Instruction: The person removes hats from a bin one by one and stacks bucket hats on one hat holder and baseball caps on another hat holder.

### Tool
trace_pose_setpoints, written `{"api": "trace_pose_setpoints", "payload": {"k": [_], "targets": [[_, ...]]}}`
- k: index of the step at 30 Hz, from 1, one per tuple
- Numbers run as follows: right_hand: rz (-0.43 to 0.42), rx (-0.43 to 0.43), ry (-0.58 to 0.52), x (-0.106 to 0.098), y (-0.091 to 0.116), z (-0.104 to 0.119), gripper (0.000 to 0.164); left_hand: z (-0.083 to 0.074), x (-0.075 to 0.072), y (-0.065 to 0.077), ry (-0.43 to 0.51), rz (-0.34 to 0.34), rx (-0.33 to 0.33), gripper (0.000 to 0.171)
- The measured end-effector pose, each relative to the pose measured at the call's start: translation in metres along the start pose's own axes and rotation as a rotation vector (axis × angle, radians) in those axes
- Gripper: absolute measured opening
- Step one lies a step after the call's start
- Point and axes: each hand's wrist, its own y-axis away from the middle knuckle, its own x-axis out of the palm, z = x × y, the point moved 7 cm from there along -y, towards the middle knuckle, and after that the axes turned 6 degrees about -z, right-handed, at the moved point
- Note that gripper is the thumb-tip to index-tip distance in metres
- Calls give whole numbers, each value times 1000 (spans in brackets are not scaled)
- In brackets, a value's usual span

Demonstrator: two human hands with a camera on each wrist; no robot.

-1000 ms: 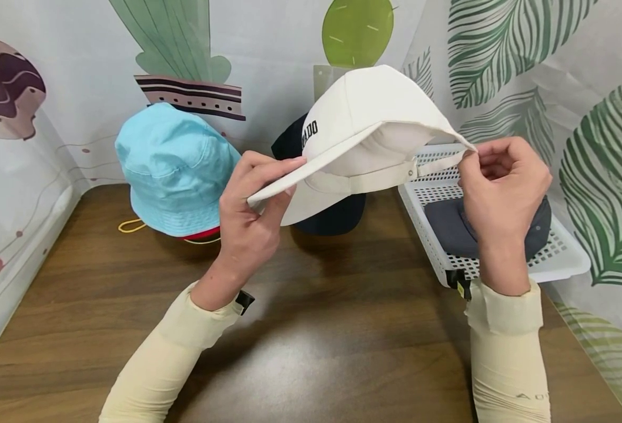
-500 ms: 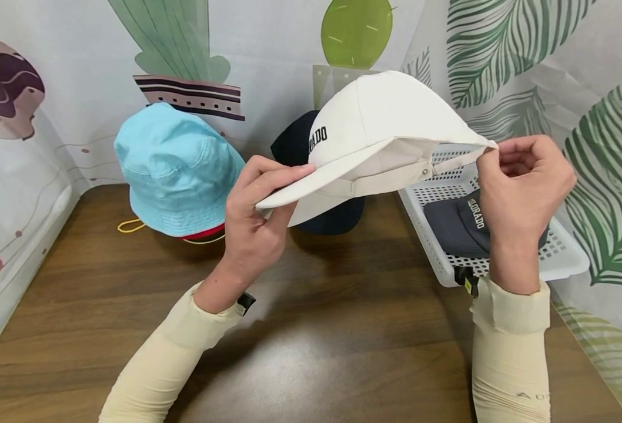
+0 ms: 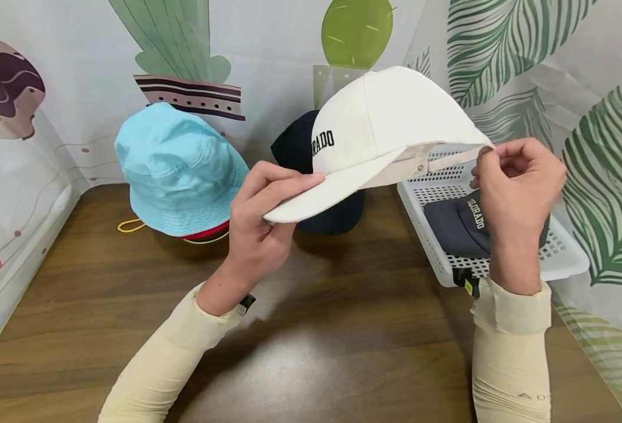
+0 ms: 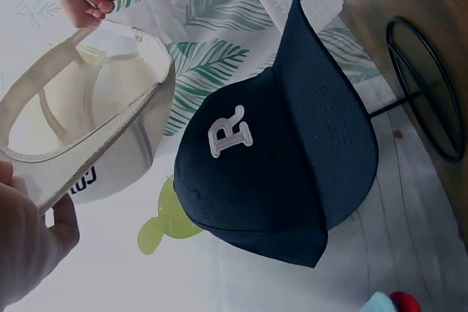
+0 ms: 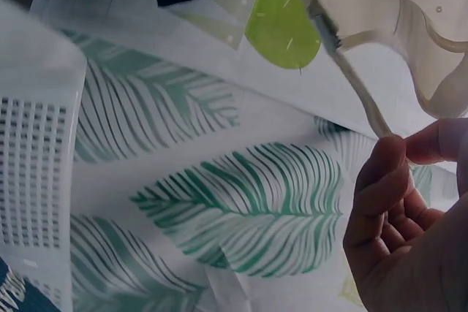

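Observation:
A cream baseball cap [image 3: 395,111] with black lettering hangs in the air between both hands. At its brim, my left hand [image 3: 260,217] pinches the edge, fingers on top and thumb beneath. My right hand [image 3: 525,194] pinches the back edge by the strap, which the right wrist view shows running up to the fingertips. Behind the cream cap a navy cap [image 4: 248,151] with a white R sits on a black wire stand [image 4: 431,100]. In the head view the cream cap hides part of the navy one.
On the left of the wooden table [image 3: 311,329], a light blue bucket hat [image 3: 176,167] sits over something red, with a yellow cord [image 3: 131,225] beside it. At the right a white perforated basket [image 3: 570,258] holds a dark grey cap [image 3: 448,223]. Printed cloth hangs behind.
The cream cap has shifted right and turned, so its brim shows more from above and its lettering faces me more. Both hands have moved slightly right, keeping their grip.

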Motion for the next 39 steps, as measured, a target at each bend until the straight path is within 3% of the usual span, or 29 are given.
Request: {"api": "trace_pose_setpoints", "payload": {"k": [5,10,14,19,24,30,33,39], "targets": [[83,170,-250,7,-4,-22,24,-9,3,-1,-4,7,62,23],[143,242,-320,11,-2,-28,27,-8,6,1,-28,25,80,23],[204,274,-387,14,7,-17,24,-5,8,5,-72,39,90,27],[271,269,-507,15,23,7,18,-2,9,9,-99,46,92,25],[387,241,-582,17,42,29,23,-2,11,13,-101,43,85,22],[519,171,-618,24,64,50,27,-10,17,17,-106,71,161,19],[523,158,-631,25,72,56,26,-14,20,19,-113,84,213,20],[429,167,-614,24,81,60,22,-19,25,22,-120,101,260,20]]}}
